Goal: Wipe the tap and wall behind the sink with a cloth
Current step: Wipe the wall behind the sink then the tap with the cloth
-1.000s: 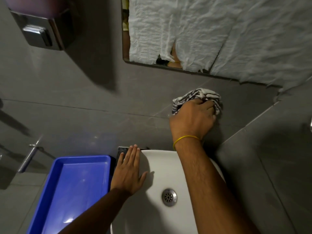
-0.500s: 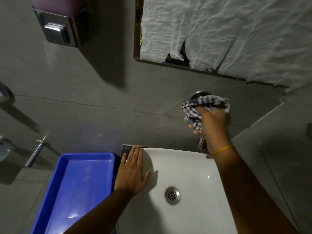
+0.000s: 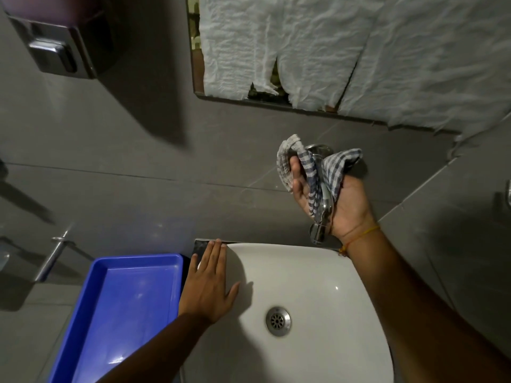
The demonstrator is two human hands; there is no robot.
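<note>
Your right hand was cupped palm-up around the chrome tap, fingers half curled, with the checked cloth draped between palm and metal and bunched over the tap's wall flange. The tap stuck out of the grey tiled wall directly above the back rim of the white sink, its spout tip bare below your wrist. Your left hand lay flat and spread on the sink's left rim, holding nothing, just beside the blue tray.

To wipe well here, you probably needed to close the fingers so the cloth wrapped the whole barrel, then draw it down towards the spout tip, twisting slightly to catch the underside. The flange and the wall around the tap seemed best done with a flattened pad of cloth.
</note>
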